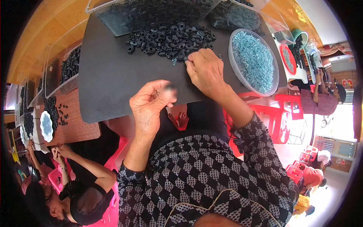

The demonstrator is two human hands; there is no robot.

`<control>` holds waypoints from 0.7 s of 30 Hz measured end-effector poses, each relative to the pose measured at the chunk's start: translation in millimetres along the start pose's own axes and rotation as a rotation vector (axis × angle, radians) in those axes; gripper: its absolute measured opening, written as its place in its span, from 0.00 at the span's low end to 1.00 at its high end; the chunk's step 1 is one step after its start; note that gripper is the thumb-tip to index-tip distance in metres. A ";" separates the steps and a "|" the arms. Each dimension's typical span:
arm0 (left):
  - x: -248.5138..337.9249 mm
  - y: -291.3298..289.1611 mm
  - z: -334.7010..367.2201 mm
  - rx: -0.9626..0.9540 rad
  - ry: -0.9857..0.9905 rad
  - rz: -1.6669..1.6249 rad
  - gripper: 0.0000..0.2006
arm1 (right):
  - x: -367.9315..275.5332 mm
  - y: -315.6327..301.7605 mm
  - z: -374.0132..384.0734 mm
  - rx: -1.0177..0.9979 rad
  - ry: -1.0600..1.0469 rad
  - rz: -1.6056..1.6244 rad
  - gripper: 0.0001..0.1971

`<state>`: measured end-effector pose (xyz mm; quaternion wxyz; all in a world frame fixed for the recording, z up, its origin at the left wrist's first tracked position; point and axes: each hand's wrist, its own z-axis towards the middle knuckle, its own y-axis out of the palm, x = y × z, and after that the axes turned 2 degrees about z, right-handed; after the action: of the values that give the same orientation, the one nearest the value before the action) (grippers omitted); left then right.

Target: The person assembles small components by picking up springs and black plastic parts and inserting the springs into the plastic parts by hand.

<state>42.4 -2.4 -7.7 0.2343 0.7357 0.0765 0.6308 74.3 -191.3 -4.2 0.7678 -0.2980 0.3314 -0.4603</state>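
Observation:
My left hand point(149, 102) is raised over the table's near edge, thumb and fingers pinched on a small dark piece point(170, 87) that is smeared in the picture. My right hand point(206, 72) rests at the near edge of a heap of small black plastic parts point(174, 39), its fingers curled together. Whatever those fingers hold is hidden. One loose metal spring point(174, 61) lies just left of my right hand, by the heap. A round clear tub point(231, 60) full of small bluish springs stands to the right of that hand.
Behind the heap stands a clear bin point(113, 26) of black parts. A bag of springs point(236, 20) lies at the far right. On the left are another clear bin point(48, 81), a brown table point(81, 117) and a co-worker point(89, 181). Red plastic stools point(278, 125) stand at right.

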 end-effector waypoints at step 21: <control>0.8 0.3 1.0 0.017 0.019 0.038 0.08 | -4.0 -19.8 -1.4 -0.165 -0.106 -0.021 0.06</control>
<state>43.4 -2.6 -7.0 0.2152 0.7331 0.0704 0.6413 61.7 -195.8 11.0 0.7523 -0.3878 0.3239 -0.4228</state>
